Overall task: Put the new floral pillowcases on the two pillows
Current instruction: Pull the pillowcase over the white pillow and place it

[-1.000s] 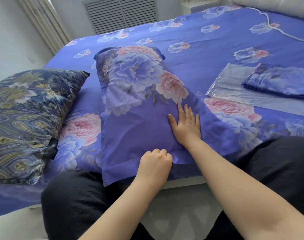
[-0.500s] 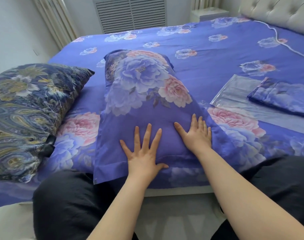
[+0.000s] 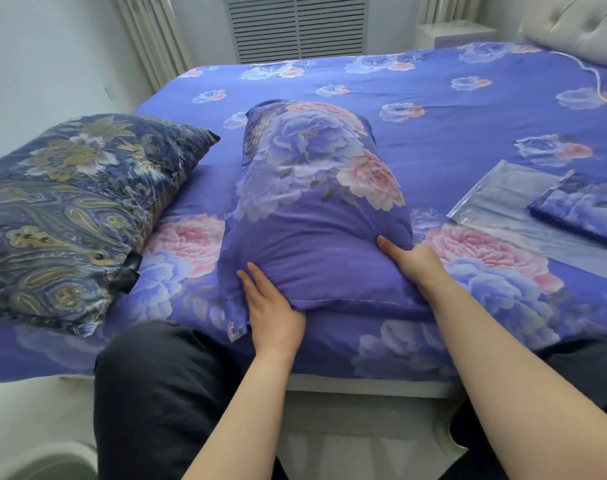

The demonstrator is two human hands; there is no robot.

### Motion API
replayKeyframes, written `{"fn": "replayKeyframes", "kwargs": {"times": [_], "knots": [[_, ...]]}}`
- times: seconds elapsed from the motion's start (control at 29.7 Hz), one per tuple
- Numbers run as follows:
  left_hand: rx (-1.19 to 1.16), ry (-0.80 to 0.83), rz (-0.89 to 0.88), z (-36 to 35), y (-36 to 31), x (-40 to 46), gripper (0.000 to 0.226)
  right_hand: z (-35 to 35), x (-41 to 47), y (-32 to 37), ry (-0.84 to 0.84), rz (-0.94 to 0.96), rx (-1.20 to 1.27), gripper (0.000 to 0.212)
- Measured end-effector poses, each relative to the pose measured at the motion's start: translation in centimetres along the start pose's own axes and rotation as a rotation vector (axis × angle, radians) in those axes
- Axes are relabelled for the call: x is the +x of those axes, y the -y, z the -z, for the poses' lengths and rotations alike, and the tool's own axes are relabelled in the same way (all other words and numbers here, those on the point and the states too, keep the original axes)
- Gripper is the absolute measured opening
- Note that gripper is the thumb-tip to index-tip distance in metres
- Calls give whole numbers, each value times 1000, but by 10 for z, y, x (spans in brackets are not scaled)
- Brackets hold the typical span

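The first pillow, already dressed in its new floral pillowcase, was lying on the bed at the near edge. It was being gripped at its near end: the left hand was cupped at the left corner, the right hand closed around the right side. This step was judged nearly finished. The second pillow, in its old paisley cover, lay to the left, and the folded pillowcase rested on a clear bag to the right. Next, the old cover would need stripping.
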State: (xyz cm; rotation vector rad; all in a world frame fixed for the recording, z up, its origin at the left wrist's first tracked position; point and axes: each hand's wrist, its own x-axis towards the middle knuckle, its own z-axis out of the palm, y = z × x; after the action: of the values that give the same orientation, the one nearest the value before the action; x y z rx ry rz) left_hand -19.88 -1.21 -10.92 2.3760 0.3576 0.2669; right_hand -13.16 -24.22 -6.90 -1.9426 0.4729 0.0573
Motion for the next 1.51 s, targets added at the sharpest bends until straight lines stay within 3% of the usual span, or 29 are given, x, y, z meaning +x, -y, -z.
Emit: {"fn": "replayKeyframes", "kwargs": {"times": [0.17,0.27,0.44,0.5,0.57,0.67,0.74,0.81,0.87,0.91,1.01,1.11,1.14,1.21,1.28,1.38,1.41,1.51], "knots": [[-658,26,93,12,-40,9,57,12,-28,7,-62,159,241,36],[-1126,106,312,6,-81,18,25,29,-43,41,-183,353,232,27],[-1599,349,608,-3,-130,0,31,70,-56,101,-286,624,-17,14],[-1548,471,632,-10,-123,-12,30,71,-50,106,-211,654,-148,12],[-1367,584,517,-13,-103,-18,30,65,-41,99,-121,630,-203,12],[-833,658,330,0,-70,-8,37,50,-31,86,-73,689,-211,20],[-305,569,137,22,-51,6,47,35,-26,83,-31,715,-214,25],[44,233,-54,46,-39,21,52,18,-27,86,13,699,-231,32],[-137,-113,-275,68,-46,32,39,-5,-30,89,41,696,-236,34],[-262,-180,-435,75,-55,38,37,-18,-33,91,46,699,-221,34],[-256,-53,-764,76,-78,54,46,-55,-52,97,123,713,-178,45],[-62,127,-650,67,-70,68,59,-73,-55,90,297,673,100,33],[-40,131,-583,67,-63,72,63,-71,-53,85,270,597,260,28],[-53,128,-480,75,-50,82,66,-62,-45,71,-29,480,405,25],[-34,149,-382,85,-42,91,63,-52,-28,48,-289,361,218,33],[17,190,-254,92,-30,99,57,-59,-13,22,-72,-17,-90,94],[17,188,-225,93,-25,101,56,-63,-12,21,-20,-70,-109,102],[-14,160,-153,93,-6,106,55,-82,-3,34,81,-98,15,85]]}}
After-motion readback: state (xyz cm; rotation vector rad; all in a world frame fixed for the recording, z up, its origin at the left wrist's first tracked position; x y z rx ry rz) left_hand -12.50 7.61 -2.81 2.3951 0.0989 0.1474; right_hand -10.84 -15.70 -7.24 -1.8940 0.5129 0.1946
